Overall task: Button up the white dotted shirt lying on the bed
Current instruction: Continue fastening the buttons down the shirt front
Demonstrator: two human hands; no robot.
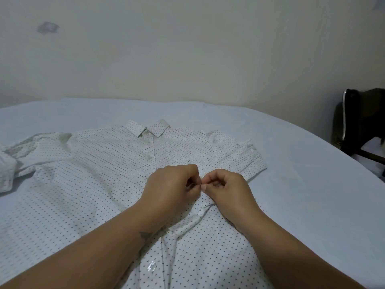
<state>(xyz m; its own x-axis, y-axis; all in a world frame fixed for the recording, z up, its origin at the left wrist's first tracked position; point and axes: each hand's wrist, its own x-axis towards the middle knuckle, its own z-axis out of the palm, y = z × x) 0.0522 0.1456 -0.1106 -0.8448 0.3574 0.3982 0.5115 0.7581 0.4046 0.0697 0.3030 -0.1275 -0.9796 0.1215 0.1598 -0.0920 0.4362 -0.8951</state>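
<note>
I see a bed (291, 142) covered by a pale blue sheet, smooth and flat, running back to a plain cream wall (187, 49) that carries a grey smudge (47, 27) high on its left. A dark chair (360, 122) stands off the bed's right edge, well apart from my working area. The white dotted shirt (83, 184) lies face up across the middle of the bed, collar (146, 128) pointing at the wall, one sleeve (245, 157) folded on the right and the other bunched at the far left. My left hand (170, 184) and right hand (227, 188) meet at the front strip of the shirt, fingertips touching, each pinching the fabric there; whatever sits between them is hidden. A clear button (151, 265) shows lower on the strip, near me. Bare sheet stretches wide to the right and behind the collar.
</note>
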